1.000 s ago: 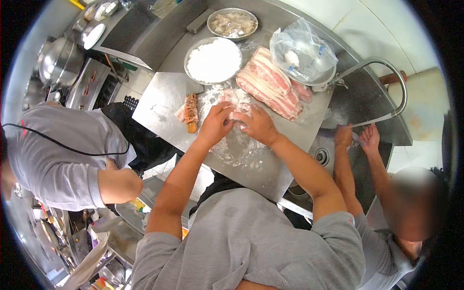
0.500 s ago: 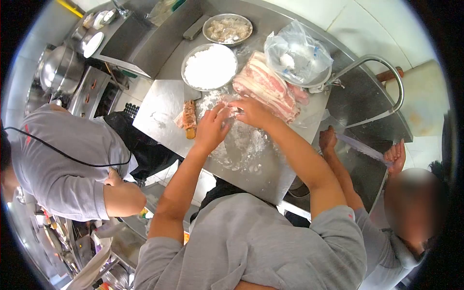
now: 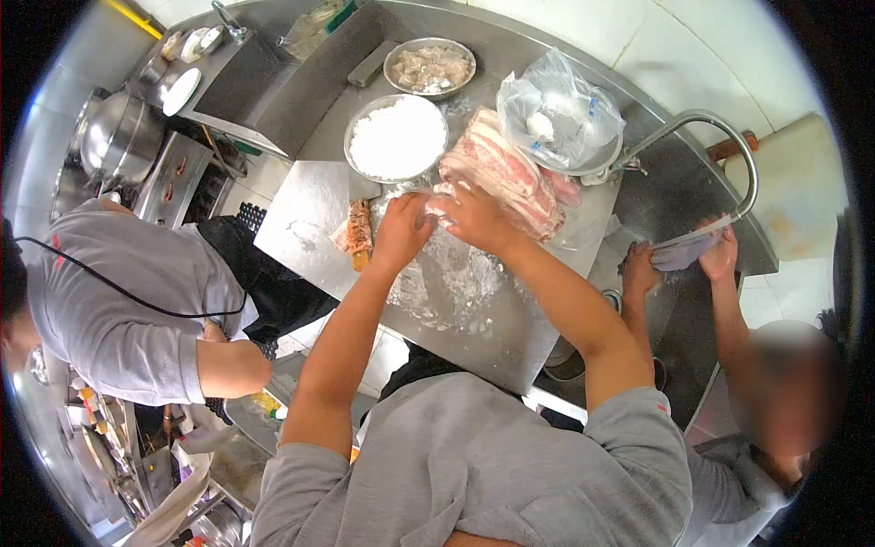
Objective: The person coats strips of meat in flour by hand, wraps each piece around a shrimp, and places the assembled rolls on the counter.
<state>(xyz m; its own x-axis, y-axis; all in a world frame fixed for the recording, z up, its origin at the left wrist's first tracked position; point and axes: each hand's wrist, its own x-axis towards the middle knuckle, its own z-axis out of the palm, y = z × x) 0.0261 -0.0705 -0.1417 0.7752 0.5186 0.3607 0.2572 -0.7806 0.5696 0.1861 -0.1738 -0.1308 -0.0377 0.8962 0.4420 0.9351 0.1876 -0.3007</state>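
My left hand (image 3: pixel 404 230) and my right hand (image 3: pixel 476 219) meet over the floured part of the steel worktop, fingers curled in. Between their fingertips is a small pale, floury piece of food (image 3: pixel 439 204), mostly hidden by the fingers. Just beyond my right hand lies a stack of sliced raw bacon (image 3: pixel 507 169). A round pan of white flour (image 3: pixel 396 137) stands past my left hand. To the left of that hand lies a reddish-brown strip of meat (image 3: pixel 359 221), with an orange-brown handle end (image 3: pixel 360 262) below it. Loose flour (image 3: pixel 447 283) is smeared in front of me.
Behind the flour is a bowl of pale, wet-looking food (image 3: pixel 430 69). A bowl lined with clear plastic (image 3: pixel 565 118) stands at the back right. A curved tap (image 3: pixel 752 155) arches over the sink. One person (image 3: pixel 137 301) stands left; another's hands (image 3: pixel 679 255) hold a pale cloth-like item there.
My right hand has closed further over the floury piece, and my hands remain together. At the sink, the other person's hands have drawn closer together and bunched the pale item under the tap.
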